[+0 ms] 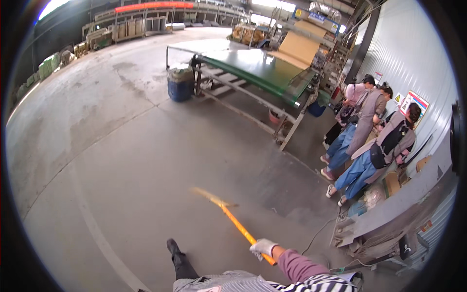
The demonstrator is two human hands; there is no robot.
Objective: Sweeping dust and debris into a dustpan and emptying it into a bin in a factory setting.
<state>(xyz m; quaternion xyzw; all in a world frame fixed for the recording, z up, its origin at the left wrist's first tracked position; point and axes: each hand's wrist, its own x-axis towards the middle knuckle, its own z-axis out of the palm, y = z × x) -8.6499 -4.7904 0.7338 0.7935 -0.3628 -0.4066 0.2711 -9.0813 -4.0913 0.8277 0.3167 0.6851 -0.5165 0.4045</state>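
Observation:
My right hand (264, 247), in a pale work glove, is closed around the orange handle of a long broom (239, 227). The broom slants away to the upper left. Its narrow yellowish head is smeared by motion, close to the grey floor (136, 170); whether it touches cannot be made out. A purple sleeve and a striped cuff cover my right arm. My left hand does not show in the picture.
Ahead stands a long green-topped conveyor table (253, 73) on a metal frame, with a blue barrel (180, 85) at its left end. Several people, one a person in grey (389, 141), stand along the right wall. Near right, a metal machine frame (384, 219) and a loose cable (318, 231) border the floor.

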